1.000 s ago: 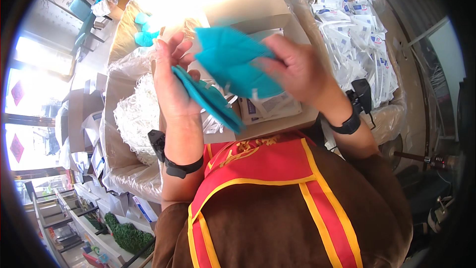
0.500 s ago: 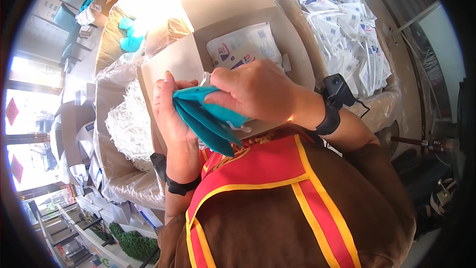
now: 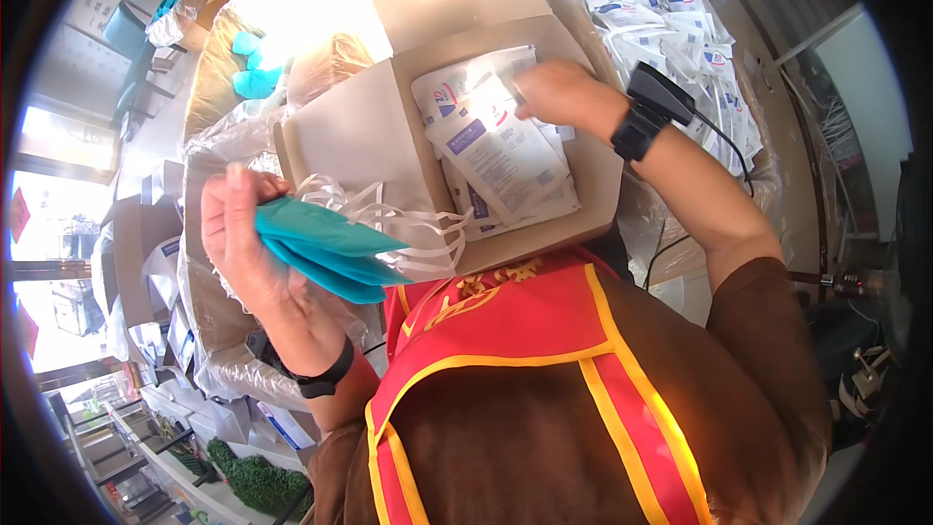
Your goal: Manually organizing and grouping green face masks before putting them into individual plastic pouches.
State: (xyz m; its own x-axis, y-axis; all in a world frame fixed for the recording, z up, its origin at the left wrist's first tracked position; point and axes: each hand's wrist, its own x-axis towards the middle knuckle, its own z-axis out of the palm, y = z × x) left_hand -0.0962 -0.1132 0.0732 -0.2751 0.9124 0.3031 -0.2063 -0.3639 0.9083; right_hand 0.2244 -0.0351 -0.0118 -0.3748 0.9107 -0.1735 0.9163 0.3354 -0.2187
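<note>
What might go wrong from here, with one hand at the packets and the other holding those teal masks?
1. The loose white straps dangle beside the open cardboard box and might snag on its edge or tangle.
2. The white packets overlap, so the right hand could drag several at once.
3. The teal masks splay away from the left hand, so one might slip.

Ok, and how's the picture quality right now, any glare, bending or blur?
In the head view, glare whites out the upper middle beside the box flap; head view again: the window at left is blown out, edges curve toward a dark rim, and the teal masks in the left hand look fairly clear.
</note>
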